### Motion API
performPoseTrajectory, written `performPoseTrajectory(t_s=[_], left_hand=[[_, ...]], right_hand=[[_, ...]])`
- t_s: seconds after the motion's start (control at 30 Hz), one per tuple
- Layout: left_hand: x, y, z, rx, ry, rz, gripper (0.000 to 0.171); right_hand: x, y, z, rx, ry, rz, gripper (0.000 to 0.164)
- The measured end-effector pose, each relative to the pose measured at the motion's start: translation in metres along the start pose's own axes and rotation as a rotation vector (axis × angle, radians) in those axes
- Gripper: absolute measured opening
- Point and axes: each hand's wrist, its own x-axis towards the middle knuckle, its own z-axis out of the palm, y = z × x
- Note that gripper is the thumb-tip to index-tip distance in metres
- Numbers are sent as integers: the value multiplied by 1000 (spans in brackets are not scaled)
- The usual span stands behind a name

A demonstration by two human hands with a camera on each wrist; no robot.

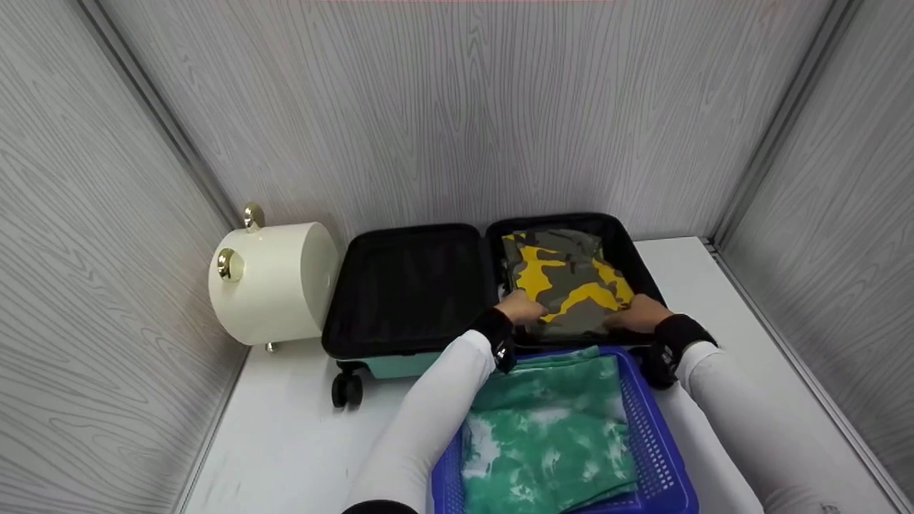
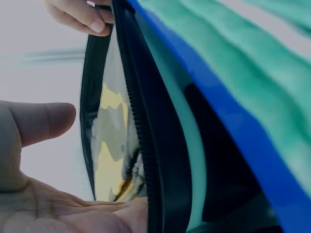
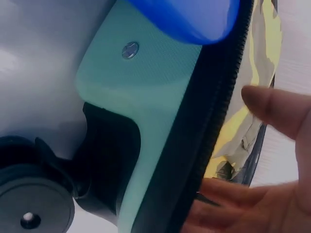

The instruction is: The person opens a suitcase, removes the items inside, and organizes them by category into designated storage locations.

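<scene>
A folded camouflage garment (image 1: 568,278) in yellow, grey and dark tones lies in the right half of an open suitcase (image 1: 410,289). My left hand (image 1: 521,308) is at the garment's near left corner. In the left wrist view its thumb stands apart and its fingers reach past the zipper edge (image 2: 141,141), fingertips hidden. At the near right corner is my right hand (image 1: 640,314). The right wrist view shows that thumb (image 3: 272,104) spread from the fingers, whose tips are partly hidden behind the suitcase rim. Neither hand visibly grips the cloth.
In front of the suitcase stands a blue basket (image 1: 653,442) holding a folded green-and-white tie-dye cloth (image 1: 550,442). A cream drum-shaped object (image 1: 268,282) with gold knobs is on the left. Suitcase wheels (image 1: 347,390) project toward me. Grey wood-grain panels (image 1: 443,107) enclose the white table (image 1: 285,442).
</scene>
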Motion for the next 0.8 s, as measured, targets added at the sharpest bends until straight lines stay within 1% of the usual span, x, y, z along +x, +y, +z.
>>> performPoseTrajectory(t_s=[0.03, 0.13, 0.2, 0.27, 0.33, 0.37, 0.47, 0.53, 0.6, 0.63, 0.67, 0.73, 0.8], left_hand=[[3, 0, 0, 6, -3, 0, 57], [8, 1, 0, -41, 10, -40, 60], [10, 1, -1, -96, 29, -70, 60], [13, 0, -2, -138, 53, -95, 53], [16, -2, -3, -154, 73, -111, 45], [18, -4, -3, -157, 77, -118, 42], [26, -9, -5, -117, 94, -130, 47], [33, -13, -6, -109, 111, -139, 45], [40, -15, -7, -122, 145, -139, 40], [42, -16, -8, -144, 159, -145, 37], [44, -16, -9, -174, 176, -144, 38], [47, -15, -10, -215, 212, -145, 49], [46, -13, -11, -246, 227, -141, 54]], right_hand=[[2, 0, 1, -23, -3, -2, 76], [-2, -10, 3, -63, -52, -16, 74], [-9, -19, 3, -69, -72, -17, 66], [-15, -27, 4, -63, -77, -19, 56], [-18, -31, 5, -70, -61, -29, 53], [-20, -32, 5, -72, -56, -39, 55], [-21, -32, 8, -86, -55, -74, 60], [-20, -31, 10, -86, -57, -82, 65], [-19, -28, 13, -82, -56, -79, 67], [-19, -27, 13, -81, -49, -76, 67], [-19, -26, 14, -77, -49, -78, 68], [-18, -25, 15, -84, -38, -84, 63], [-16, -24, 17, -95, -25, -92, 58]])
